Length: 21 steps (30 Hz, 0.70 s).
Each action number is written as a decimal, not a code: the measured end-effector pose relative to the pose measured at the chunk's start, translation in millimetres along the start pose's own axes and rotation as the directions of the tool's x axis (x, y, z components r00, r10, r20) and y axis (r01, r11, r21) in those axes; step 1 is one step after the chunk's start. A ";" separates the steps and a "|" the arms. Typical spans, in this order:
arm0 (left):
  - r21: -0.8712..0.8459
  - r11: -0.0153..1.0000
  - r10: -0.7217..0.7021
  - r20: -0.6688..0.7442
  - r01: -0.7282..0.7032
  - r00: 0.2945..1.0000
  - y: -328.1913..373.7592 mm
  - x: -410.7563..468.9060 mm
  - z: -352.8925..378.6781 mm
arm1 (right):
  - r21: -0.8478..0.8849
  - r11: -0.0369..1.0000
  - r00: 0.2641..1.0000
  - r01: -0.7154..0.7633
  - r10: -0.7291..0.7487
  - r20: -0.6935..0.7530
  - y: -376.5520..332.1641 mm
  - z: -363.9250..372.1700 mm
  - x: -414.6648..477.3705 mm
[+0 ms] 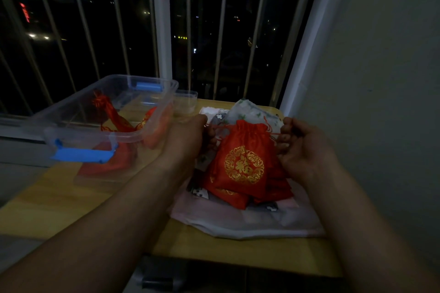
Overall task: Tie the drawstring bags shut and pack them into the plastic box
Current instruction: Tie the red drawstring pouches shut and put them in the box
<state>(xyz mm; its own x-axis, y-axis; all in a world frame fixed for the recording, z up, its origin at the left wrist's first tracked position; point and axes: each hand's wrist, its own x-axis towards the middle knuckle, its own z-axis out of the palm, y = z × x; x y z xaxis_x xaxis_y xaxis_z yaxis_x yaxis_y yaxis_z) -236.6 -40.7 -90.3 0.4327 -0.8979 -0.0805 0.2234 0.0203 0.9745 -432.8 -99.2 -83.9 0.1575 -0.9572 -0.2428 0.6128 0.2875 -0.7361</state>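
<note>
1. A yellow wooden table (238, 252) stands against the barred window.
2. On its left part sits a clear plastic box (59, 114) with blue latches (81, 153).
3. Just beyond the box lies a clear plastic piece (188, 100); what it is cannot be told.
4. A pale pink cloth (238, 221) is spread over the right part.
5. A grey patterned cloth (220, 118) and a white green-printed cloth (250, 109) lie toward the far edge.

The red drawstring bag (242, 164) bears a round gold emblem with a single Chinese character at its middle, which reads as 福. A second bag (145, 121) inside the plastic box (71, 112) shows a scrap of gold print, too blurred to read. Out in the dark, a red neon sign (25, 13) and a small yellow lit sign (181, 37) glow, neither legible.
</note>
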 end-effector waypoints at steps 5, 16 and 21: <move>-0.093 0.996 -0.019 -0.014 0.017 1.000 -4.3 3.2 -1.4 | -0.003 1.000 1.000 0.008 -0.008 -0.030 -7.5 -6.3 2.8; -0.362 0.932 -0.048 -0.159 -0.013 0.986 -10.4 9.1 6.0 | 0.000 1.000 0.999 -0.011 0.011 -0.039 -10.3 -10.0 5.6; -0.514 0.857 -0.081 -0.065 0.037 0.995 -3.9 8.7 7.0 | -0.008 0.999 0.999 -0.032 0.032 -0.028 -6.4 -9.2 8.8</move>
<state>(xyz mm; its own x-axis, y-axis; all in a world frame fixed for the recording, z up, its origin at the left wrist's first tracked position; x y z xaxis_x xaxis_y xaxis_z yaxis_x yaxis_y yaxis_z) -239.8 -51.6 -93.4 0.4687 -0.8664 -0.1725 0.6558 0.2105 0.7250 -442.5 -109.1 -87.1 0.1552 -0.9462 -0.2840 0.6011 0.3186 -0.7329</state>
